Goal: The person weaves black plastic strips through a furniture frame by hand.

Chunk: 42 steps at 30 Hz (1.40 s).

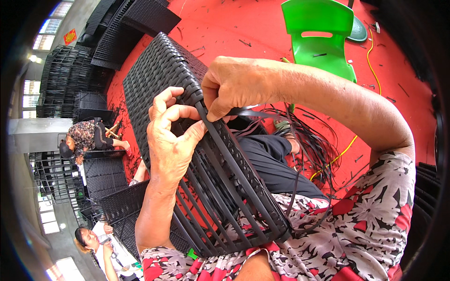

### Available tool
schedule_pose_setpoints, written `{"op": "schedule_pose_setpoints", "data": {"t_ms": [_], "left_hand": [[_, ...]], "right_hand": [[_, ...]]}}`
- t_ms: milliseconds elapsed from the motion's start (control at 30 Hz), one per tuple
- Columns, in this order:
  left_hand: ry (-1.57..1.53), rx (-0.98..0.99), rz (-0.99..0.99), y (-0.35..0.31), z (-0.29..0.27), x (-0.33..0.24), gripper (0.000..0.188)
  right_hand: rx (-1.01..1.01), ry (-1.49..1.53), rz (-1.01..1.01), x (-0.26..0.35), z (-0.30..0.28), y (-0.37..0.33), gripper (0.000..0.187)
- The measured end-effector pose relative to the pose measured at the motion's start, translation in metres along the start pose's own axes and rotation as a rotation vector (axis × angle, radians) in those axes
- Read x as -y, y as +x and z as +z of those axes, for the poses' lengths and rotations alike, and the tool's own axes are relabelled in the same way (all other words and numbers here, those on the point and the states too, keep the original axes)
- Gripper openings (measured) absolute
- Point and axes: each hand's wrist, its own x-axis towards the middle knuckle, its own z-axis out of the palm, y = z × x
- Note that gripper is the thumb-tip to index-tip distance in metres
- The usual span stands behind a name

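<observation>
1. Red floor (225, 28), strewn with scraps
2. Black woven frame (161, 75), tilted against the person's torso, slats at its near end
3. Green chair (304, 51), on the floor's right side
4. Loose black strips (323, 159), heaped by the leg
5. Right hand (239, 84), curled, thumb at the frame's long rim; grip cannot be told
6. Left hand (171, 133), thumb and forefinger narrow, same rim; grip unclear

The floor (262, 28) is red and supports a slotted green plastic chair (323, 21). Black woven furniture panels (150, 21) stand at the left, before a gray wall (78, 21) with bright paned windows (32, 99) and a red poster (70, 36).
</observation>
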Motion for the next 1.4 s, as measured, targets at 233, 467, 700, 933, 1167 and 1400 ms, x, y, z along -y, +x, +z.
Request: {"op": "schedule_pose_setpoints", "data": {"t_ms": [233,467,700,933,1167,1400], "left_hand": [[-0.008,0.004,0.001,0.000,-0.002,0.000,0.014],[-0.028,-0.010,-0.010,0.001,0.001,-0.003,0.012],[0.038,0.000,0.027,0.001,0.001,0.000,0.012],[0.005,-0.006,0.017,0.002,0.002,-0.002,0.012],[-0.019,-0.013,0.006,0.002,0.002,-0.002,0.013],[-0.036,-0.004,-0.014,0.001,0.001,-0.003,0.010]], "right_hand": [[-0.022,0.271,0.038,-0.024,0.001,0.000,0.026],[0.085,0.525,-0.080,-0.052,-0.005,0.003,0.012],[0.117,0.560,0.038,-0.051,-0.001,0.001,0.015],[0.094,0.462,-0.045,-0.053,0.000,0.001,0.019],[0.082,0.522,-0.049,-0.056,0.000,0.001,0.026],[0.020,0.450,-0.075,-0.053,0.003,0.000,0.032]]}}
